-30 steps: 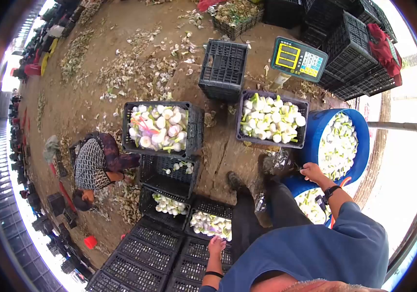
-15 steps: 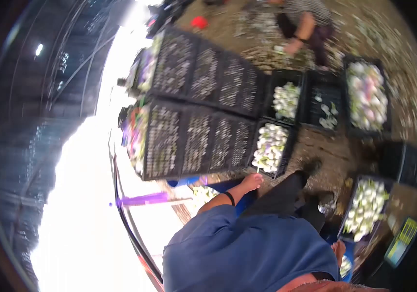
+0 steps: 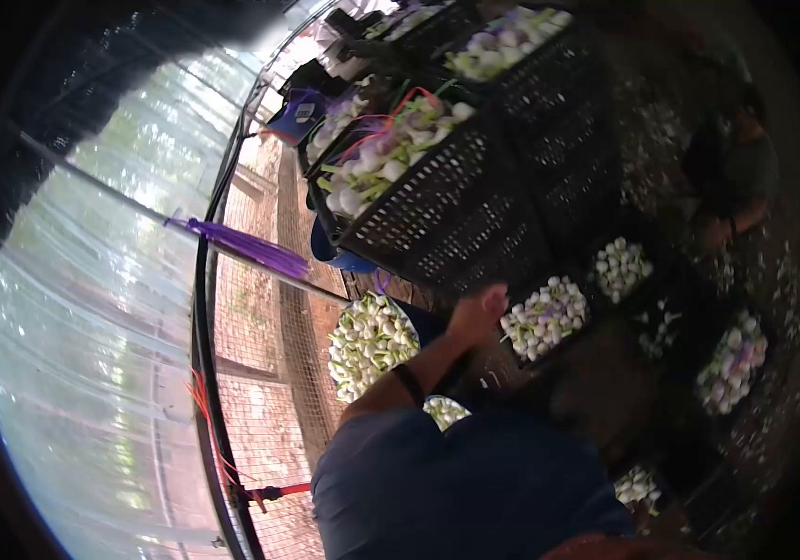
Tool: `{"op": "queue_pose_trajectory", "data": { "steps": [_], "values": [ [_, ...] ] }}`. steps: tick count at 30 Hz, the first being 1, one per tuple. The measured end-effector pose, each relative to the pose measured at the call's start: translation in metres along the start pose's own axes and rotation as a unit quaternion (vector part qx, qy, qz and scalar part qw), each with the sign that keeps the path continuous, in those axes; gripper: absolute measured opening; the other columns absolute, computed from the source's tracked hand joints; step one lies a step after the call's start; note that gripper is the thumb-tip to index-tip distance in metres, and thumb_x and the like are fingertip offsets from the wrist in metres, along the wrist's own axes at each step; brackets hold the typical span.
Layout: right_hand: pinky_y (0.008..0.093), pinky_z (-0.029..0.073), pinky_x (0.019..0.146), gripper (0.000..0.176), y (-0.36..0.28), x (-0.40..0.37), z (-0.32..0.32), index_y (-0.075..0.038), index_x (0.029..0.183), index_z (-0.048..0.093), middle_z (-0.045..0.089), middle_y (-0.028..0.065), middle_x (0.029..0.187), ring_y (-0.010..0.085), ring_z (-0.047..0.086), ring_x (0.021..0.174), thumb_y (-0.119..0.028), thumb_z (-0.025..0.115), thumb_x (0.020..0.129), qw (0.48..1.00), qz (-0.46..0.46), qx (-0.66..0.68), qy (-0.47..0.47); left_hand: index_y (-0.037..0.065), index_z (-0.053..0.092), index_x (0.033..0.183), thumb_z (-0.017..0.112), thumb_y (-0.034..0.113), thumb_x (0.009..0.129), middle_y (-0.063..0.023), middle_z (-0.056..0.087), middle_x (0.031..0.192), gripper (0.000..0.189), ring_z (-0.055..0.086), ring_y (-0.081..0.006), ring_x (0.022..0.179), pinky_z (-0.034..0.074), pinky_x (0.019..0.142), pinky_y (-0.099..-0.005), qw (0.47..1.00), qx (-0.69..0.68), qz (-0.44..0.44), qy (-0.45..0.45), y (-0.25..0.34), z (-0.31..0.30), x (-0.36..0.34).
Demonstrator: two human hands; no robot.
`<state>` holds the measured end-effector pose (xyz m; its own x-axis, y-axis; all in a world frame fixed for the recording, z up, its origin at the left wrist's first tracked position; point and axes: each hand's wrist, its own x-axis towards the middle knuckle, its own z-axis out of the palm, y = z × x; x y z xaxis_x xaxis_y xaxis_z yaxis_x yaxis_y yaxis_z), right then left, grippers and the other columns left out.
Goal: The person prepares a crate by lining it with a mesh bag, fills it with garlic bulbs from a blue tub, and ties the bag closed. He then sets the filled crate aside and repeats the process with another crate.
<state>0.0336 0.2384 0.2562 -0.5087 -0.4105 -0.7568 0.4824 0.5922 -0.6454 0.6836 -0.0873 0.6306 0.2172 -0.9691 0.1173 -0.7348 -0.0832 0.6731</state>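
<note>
My left hand (image 3: 480, 313), with a black band on the wrist, is reached out beside a black crate of white bulbs with green stems (image 3: 545, 317). Its fingers are too dark and blurred to show whether they hold anything. Below and left of the arm is a round container full of the same bulbs (image 3: 372, 341), and a smaller patch of bulbs (image 3: 445, 411) shows near my blue shirt. My right hand is out of view.
Stacked black crates (image 3: 474, 205) with bulbs on top rise ahead. More bulbs fill crates on the right (image 3: 732, 364) and beyond (image 3: 622, 269). Another person (image 3: 745, 168) is at the upper right. Purple strings (image 3: 250, 247) hang on a rail beside wire mesh (image 3: 250, 411).
The view has swung left, bringing the round container and mesh into clearer sight. My left hand appears higher in the picture. My right hand has left the view.
</note>
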Motion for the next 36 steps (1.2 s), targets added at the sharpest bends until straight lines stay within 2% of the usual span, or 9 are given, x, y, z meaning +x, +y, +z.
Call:
{"op": "queue_pose_trajectory", "data": {
  "steps": [1,5,12,13,15,24,25,26,36],
  "values": [
    [0.0334,0.050,0.063,0.027,0.050,0.043,-0.038,-0.006,0.107,0.056,0.059,0.0091,0.100,0.0198,0.058,0.084,-0.027,0.052,0.090,0.925,-0.231,-0.125,-0.275,0.007,0.062,0.103,0.062,0.024,0.086,-0.0130,0.065,0.093,0.024,0.064,-0.0310,0.087,0.052,0.077,-0.0385,0.987,0.090,0.114,0.063,0.044,-0.051,0.033],
    [0.0312,0.046,0.055,0.023,-0.064,-0.028,0.056,-0.007,0.098,0.055,0.056,0.0068,0.087,0.0178,0.056,0.073,-0.028,0.051,0.090,0.922,-0.236,-0.162,-0.259,0.006,0.064,0.092,0.060,0.014,0.083,-0.0131,0.062,0.082,0.012,0.063,-0.0287,0.076,0.049,0.066,-0.0369,0.945,0.086,0.183,0.256,0.089,-0.203,0.176],
    [0.0260,0.038,0.038,0.025,-0.099,-0.045,0.127,-0.011,0.078,0.051,0.049,0.0014,0.058,0.0130,0.052,0.047,-0.032,0.050,0.091,0.950,-0.195,-0.182,-0.159,0.005,0.067,0.104,0.068,0.029,0.079,-0.0094,0.068,0.083,0.034,0.066,-0.0197,0.077,0.051,0.069,-0.0323,0.909,0.333,0.217,0.126,-0.043,-0.266,0.397],
    [0.0229,0.036,0.036,0.024,-0.114,-0.059,0.140,-0.011,0.081,0.053,0.053,0.0006,0.063,0.0128,0.053,0.050,-0.033,0.052,0.090,0.729,-0.571,-0.356,-0.128,0.005,0.067,0.103,0.067,0.030,0.079,-0.0090,0.068,0.081,0.035,0.066,-0.0195,0.074,0.051,0.067,-0.0322,0.923,0.345,0.167,0.025,-0.038,-0.268,0.402],
    [0.0316,0.049,0.052,0.031,-0.151,-0.115,0.161,-0.013,0.100,0.060,0.061,0.0082,0.092,0.0247,0.061,0.084,-0.016,0.066,0.071,0.988,-0.003,-0.146,-0.052,0.005,0.067,0.102,0.067,0.032,0.079,-0.0087,0.068,0.078,0.035,0.067,-0.0193,0.072,0.052,0.065,-0.0320,0.924,0.352,0.124,-0.081,-0.033,-0.267,0.411],
    [0.0329,0.042,0.049,0.012,-0.085,-0.124,0.111,-0.011,0.072,0.050,0.049,0.0021,0.076,0.0164,0.049,0.065,-0.019,0.055,0.081,0.976,0.062,-0.166,-0.122,0.005,0.066,0.099,0.057,0.022,0.089,-0.0011,0.062,0.071,0.021,0.046,-0.0054,0.049,0.034,0.043,-0.0181,0.949,-0.266,0.066,0.159,0.086,-0.324,0.415],
    [0.0343,0.050,0.064,0.021,-0.029,-0.077,0.076,-0.007,0.091,0.063,0.058,0.0042,0.083,0.0187,0.060,0.079,-0.026,0.058,0.083,0.874,-0.269,-0.399,-0.073,0.006,0.066,0.100,0.058,0.023,0.090,-0.0006,0.061,0.071,0.022,0.044,-0.0045,0.049,0.031,0.042,-0.0170,0.943,-0.296,0.057,0.138,0.104,-0.316,0.421],
    [0.0329,0.050,0.063,0.020,-0.068,-0.116,0.115,-0.008,0.093,0.063,0.058,0.0042,0.083,0.0158,0.059,0.076,-0.025,0.057,0.083,0.989,0.004,-0.150,-0.002,0.006,0.067,0.102,0.058,0.024,0.090,0.0002,0.060,0.070,0.023,0.044,-0.0035,0.050,0.030,0.043,-0.0164,0.953,-0.272,0.090,0.098,0.129,-0.298,0.413],
    [0.0212,0.043,0.070,0.048,-0.279,-0.314,0.319,-0.004,0.124,0.055,0.063,0.0019,0.097,0.0080,0.057,0.084,-0.038,0.060,0.090,0.914,-0.215,-0.093,-0.330,0.004,0.070,0.095,0.062,0.014,0.085,-0.0045,0.067,0.071,0.017,0.061,-0.0077,0.058,0.047,0.053,-0.0227,0.887,-0.033,0.297,-0.354,0.263,-0.006,0.173]
  ]
}}
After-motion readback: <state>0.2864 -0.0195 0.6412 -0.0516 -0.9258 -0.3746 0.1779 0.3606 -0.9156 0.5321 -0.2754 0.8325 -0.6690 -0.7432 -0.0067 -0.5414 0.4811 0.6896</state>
